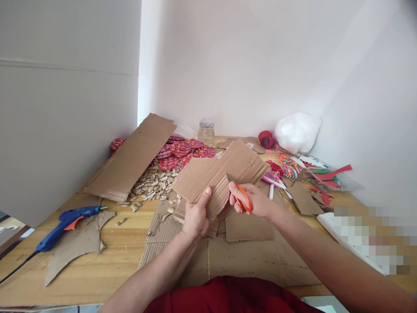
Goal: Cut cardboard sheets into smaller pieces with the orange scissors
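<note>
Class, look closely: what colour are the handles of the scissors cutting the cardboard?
Orange handles on the scissors, held in the right hand; the head view shows them best.

A home craft corner: wooden table (107, 256) strewn with cardboard scraps (76, 243), glue gun (67, 221) (blue), coloured cords (289, 167).

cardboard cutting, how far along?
Done: cut cardboard scraps lie on the table, and one shaped offcut sits under the blue glue gun. In hand: the left hand holds a cardboard piece while the right hand works orange-handled scissors into its lower edge. Left: most of that piece is uncut; the large folded sheet looks untouched.
</note>
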Tool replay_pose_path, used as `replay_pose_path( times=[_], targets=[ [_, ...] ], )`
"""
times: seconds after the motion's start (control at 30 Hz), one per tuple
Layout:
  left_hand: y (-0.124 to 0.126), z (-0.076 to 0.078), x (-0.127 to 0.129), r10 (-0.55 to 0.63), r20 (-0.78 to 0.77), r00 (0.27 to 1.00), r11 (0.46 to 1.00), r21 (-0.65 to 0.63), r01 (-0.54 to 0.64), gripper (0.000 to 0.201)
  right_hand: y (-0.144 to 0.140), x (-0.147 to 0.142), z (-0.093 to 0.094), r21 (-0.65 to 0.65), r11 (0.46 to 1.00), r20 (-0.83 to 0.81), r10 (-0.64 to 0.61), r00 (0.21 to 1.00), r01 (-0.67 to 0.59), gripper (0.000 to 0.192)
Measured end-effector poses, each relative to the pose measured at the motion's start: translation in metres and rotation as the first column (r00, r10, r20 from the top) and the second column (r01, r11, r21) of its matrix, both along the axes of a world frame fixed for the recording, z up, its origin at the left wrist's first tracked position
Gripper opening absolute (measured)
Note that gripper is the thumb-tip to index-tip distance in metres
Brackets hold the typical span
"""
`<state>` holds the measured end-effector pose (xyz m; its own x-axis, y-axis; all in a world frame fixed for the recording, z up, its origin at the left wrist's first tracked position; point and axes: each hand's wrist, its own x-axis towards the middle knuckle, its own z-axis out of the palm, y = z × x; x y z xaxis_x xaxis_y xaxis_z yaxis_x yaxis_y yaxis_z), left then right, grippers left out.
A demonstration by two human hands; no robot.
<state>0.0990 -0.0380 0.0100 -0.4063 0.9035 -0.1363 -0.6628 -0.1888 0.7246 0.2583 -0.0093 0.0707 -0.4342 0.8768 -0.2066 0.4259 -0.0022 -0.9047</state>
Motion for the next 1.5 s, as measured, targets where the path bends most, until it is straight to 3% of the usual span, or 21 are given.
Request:
replay_pose_path(
  times=[0.17,0.53,1.0,1.3,1.4,1.47,1.5],
  targets=[
    [-0.003,0.003,0.001,-0.001,0.012,1.0,0.998,-0.058,0.002,0.055,-0.005,0.001,0.007,-0.036,0.999,-0.003,0.017,1.0,-0.017,0.07],
    [-0.001,0.001,0.001,-0.036,0.023,0.999,0.999,-0.017,0.036,0.057,-0.009,-0.007,-0.014,0.09,0.987,-0.084,-0.126,0.988,0.133,0.062],
    [0.0,0.0,-0.002,-0.11,0.02,0.994,0.991,-0.068,0.111,0.049,-0.025,0.003,-0.009,-0.206,0.976,-0.284,-0.132,0.95,0.074,0.065],
    [-0.002,-0.007,0.0,-0.11,-0.047,0.993,0.994,-0.022,0.109,0.049,-0.04,0.004,-0.015,-0.236,0.959,-0.197,-0.206,0.959,0.157,0.066],
    [0.001,-0.006,-0.004,-0.049,-0.089,0.995,0.999,-0.028,0.047,0.048,-0.061,0.009,-0.016,-0.345,0.938,-0.17,-0.098,0.981,0.034,0.07],
    [0.003,-0.004,-0.006,-0.024,-0.072,0.997,0.999,-0.049,0.02,0.05,-0.075,0.013,-0.013,-0.466,0.879,-0.203,0.006,0.979,-0.102,0.073],
    [0.003,-0.003,-0.007,-0.038,-0.055,0.998,0.998,-0.058,0.035,0.05,-0.079,0.015,-0.011,-0.468,0.875,-0.236,0.014,0.972,-0.126,0.073]
  ],
)
